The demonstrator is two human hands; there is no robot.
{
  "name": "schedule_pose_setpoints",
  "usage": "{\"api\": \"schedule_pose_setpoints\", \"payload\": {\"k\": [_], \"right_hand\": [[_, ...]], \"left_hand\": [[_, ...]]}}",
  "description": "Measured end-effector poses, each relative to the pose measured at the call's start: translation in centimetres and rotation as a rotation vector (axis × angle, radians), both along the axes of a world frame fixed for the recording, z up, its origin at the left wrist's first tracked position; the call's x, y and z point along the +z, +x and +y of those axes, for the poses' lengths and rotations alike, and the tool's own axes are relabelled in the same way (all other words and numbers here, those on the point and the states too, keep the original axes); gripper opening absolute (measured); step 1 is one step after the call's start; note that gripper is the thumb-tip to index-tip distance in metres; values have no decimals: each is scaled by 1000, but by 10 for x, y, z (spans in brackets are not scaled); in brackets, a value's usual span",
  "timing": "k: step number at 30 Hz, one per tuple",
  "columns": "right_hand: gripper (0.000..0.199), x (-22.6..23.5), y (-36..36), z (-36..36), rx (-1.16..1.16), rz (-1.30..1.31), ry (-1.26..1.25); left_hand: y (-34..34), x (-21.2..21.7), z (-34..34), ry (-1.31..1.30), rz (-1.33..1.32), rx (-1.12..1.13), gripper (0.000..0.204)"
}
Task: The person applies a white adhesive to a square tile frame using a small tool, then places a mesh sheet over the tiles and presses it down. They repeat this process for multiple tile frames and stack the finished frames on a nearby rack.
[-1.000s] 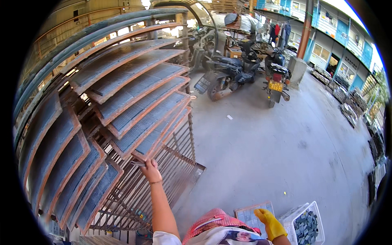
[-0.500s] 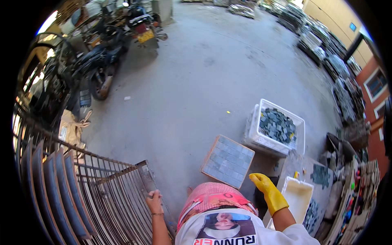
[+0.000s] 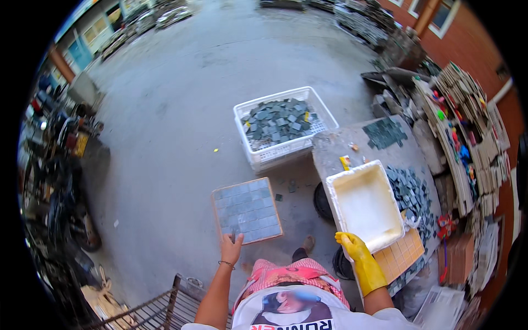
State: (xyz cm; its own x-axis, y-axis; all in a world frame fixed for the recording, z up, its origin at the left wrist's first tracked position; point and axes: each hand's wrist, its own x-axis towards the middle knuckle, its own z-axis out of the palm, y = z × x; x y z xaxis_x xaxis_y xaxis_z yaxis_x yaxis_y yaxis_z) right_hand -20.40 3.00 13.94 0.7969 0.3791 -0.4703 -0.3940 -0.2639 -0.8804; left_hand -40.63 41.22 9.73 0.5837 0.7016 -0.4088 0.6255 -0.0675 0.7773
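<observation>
A: Hands?
B: Left hand (image 3: 231, 250): narrow pinch on a dark sliver (image 3: 233, 235), at near edge of tiled board (image 3: 247, 206), left of white box (image 3: 366, 212). Right glove (image 3: 363, 261): fingers together, near box's near-left corner; can't tell if touching.
A: Room?
B: Open floor (image 3: 165, 137) left of and beyond box; crate (image 3: 289, 148) beyond-left.
A: Surface?
B: Box sits on grey bench (image 3: 341, 144), loose tiles (image 3: 411, 198) right.
</observation>
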Motion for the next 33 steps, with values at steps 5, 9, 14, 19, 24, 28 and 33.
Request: {"api": "schedule_pose_setpoints", "payload": {"k": [5,9,14,19,24,28,33], "right_hand": [[30,-7,24,-45,-145,48,177],[30,11,41,-64,-245,97,204],[31,28,53,-93,-318,170,254],[32,38,62,-118,-390,208,251],[33,47,80,-132,-442,282,250],[34,51,90,-144,-479,314,268],[34,38,89,-148,-485,318,263]], "left_hand": [[130,35,-106,-15,37,-472,49],[216,27,-191,-153,26,-702,29],[308,-33,-285,-74,-7,-975,21],[374,-72,-343,117,199,-1165,20],[403,-94,-366,251,311,-1261,20],[410,-102,-368,240,303,-1276,19],[411,-110,-361,237,225,-1297,16]]}}
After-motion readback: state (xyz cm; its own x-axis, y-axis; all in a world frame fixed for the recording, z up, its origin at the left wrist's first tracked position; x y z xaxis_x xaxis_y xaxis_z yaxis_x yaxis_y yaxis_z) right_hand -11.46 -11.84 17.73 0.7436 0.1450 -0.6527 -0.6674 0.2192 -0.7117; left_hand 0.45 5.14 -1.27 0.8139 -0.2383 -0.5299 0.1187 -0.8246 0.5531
